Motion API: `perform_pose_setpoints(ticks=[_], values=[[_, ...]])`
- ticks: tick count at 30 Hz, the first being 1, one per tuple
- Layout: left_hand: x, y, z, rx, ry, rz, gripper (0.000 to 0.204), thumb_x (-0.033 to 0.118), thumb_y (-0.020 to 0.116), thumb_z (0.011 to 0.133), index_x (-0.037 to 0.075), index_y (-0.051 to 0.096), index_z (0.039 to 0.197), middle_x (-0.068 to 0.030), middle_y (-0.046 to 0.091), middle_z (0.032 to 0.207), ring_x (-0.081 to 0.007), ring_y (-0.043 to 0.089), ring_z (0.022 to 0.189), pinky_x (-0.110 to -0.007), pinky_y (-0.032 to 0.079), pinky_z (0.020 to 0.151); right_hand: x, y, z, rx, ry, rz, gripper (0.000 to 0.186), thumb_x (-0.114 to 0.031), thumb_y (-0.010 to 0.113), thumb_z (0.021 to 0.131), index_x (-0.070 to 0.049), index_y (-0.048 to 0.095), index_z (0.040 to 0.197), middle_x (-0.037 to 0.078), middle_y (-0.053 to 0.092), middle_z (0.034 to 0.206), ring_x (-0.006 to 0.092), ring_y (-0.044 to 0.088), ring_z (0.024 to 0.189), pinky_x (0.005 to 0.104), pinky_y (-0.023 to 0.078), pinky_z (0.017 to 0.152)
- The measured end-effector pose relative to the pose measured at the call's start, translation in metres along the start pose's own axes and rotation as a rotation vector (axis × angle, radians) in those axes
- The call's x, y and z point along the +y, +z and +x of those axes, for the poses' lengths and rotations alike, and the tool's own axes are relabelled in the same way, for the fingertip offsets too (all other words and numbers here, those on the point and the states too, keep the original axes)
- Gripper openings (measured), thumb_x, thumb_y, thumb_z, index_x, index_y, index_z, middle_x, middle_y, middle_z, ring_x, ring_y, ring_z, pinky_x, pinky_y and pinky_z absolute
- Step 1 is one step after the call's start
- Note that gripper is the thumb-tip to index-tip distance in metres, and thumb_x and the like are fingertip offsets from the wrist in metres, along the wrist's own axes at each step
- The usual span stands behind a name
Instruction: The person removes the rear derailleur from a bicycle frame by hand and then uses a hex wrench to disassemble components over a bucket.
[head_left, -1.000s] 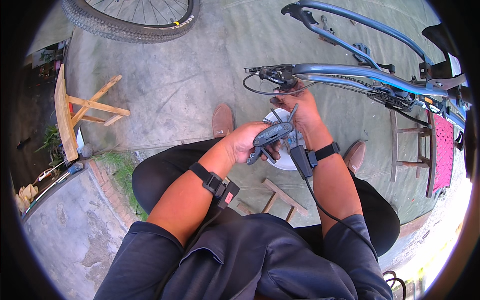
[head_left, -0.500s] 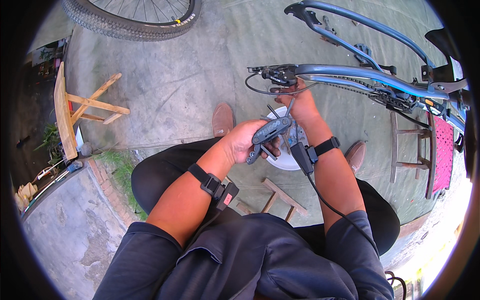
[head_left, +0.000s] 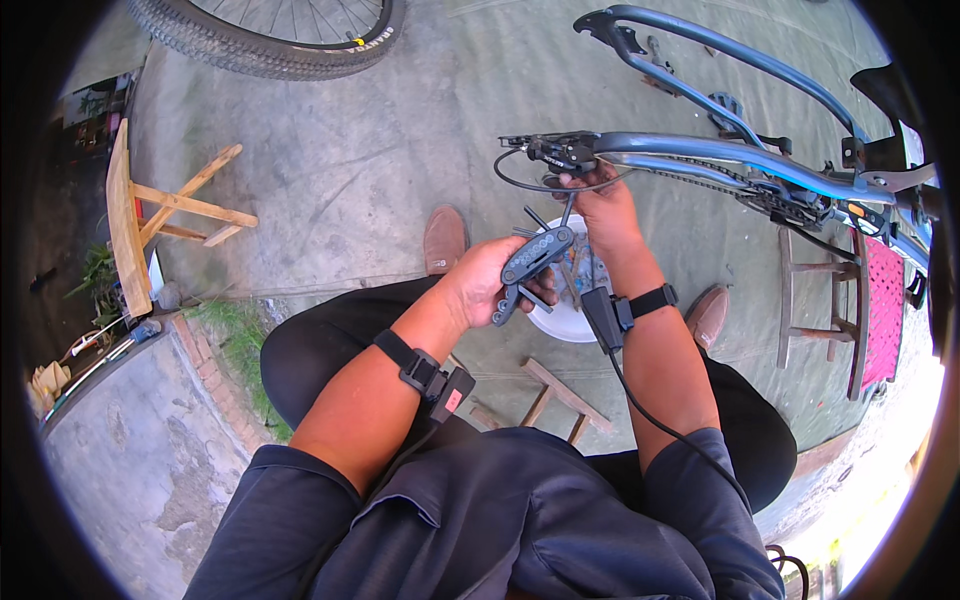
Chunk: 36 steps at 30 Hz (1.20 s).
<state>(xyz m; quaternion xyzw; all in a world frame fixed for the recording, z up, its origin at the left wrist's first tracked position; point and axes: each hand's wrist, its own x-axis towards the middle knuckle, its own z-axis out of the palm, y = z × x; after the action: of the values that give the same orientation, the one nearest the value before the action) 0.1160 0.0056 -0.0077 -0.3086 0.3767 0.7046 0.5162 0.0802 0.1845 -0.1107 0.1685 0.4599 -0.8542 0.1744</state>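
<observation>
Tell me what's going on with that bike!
A person is holding a folding multi-tool in the left hand, with several of its keys swung out. The right hand is up by the rear derailleur on the blue bicycle frame; I can't tell exactly what it grips. One key points toward the derailleur. The wheel sits apart from the frame, and a white basin is below the hands.

White lettering (head_left: 378, 42) on tyre (head_left: 270, 60), on derailleur (head_left: 563, 153)
</observation>
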Motion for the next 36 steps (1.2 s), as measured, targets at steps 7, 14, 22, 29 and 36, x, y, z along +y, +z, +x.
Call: perform_pose_setpoints(ticks=[7, 14, 22, 29, 36], values=[[-0.006, -0.005, 0.002, 0.043, 0.012, 0.021, 0.035, 0.029, 0.034, 0.097, 0.010, 0.061, 0.109, -0.0052, 0.068, 0.083, -0.0236, 0.070, 0.077, -0.029, 0.049, 0.054, -0.013, 0.002, -0.013, -0.106, 0.095, 0.363, 0.031, -0.007, 0.058, 0.091, -0.009, 0.051, 0.122, 0.003, 0.063, 0.106, 0.0269, 0.062, 0.110, 0.0418, 0.050, 0.091], [-0.011, -0.008, 0.002, 0.046, 0.028, 0.026, 0.032, 0.028, 0.037, 0.098, 0.009, 0.061, 0.109, -0.0055, 0.067, 0.086, -0.0229, 0.070, 0.078, -0.029, 0.050, 0.056, -0.010, 0.008, -0.013, -0.044, 0.075, 0.321, 0.031, -0.009, 0.065, 0.090, -0.010, 0.053, 0.119, 0.002, 0.062, 0.104, 0.0239, 0.064, 0.105, 0.0409, 0.051, 0.088], [-0.015, -0.005, 0.004, 0.113, 0.119, 0.104, 0.032, 0.030, 0.039, 0.098, 0.008, 0.059, 0.111, -0.0079, 0.067, 0.094, -0.0219, 0.069, 0.080, -0.030, 0.052, 0.062, -0.012, 0.008, -0.017, -0.006, 0.122, 0.298, 0.030, -0.009, 0.065, 0.091, -0.009, 0.053, 0.118, 0.005, 0.062, 0.108, 0.0224, 0.064, 0.104, 0.0406, 0.052, 0.087], [-0.010, -0.003, -0.006, 0.102, 0.132, 0.112, 0.038, 0.033, 0.036, 0.098, 0.007, 0.059, 0.112, -0.0088, 0.067, 0.094, -0.0224, 0.069, 0.075, -0.029, 0.053, 0.057, -0.007, 0.010, -0.027, -0.195, 0.202, 0.481, 0.022, -0.017, 0.059, 0.094, -0.007, 0.054, 0.114, 0.010, 0.062, 0.109, 0.0360, 0.059, 0.115, 0.0473, 0.048, 0.096], [-0.014, -0.011, -0.015, -0.070, 0.095, 0.045, 0.049, 0.038, 0.032, 0.093, 0.004, 0.064, 0.108, -0.0112, 0.069, 0.089, -0.0251, 0.068, 0.069, -0.032, 0.054, 0.056, -0.005, 0.031, -0.031, -0.237, 0.234, 0.791, 0.038, -0.032, 0.054, 0.088, -0.002, 0.061, 0.109, 0.023, 0.058, 0.127, 0.0423, 0.047, 0.127, 0.0517, 0.039, 0.104]])
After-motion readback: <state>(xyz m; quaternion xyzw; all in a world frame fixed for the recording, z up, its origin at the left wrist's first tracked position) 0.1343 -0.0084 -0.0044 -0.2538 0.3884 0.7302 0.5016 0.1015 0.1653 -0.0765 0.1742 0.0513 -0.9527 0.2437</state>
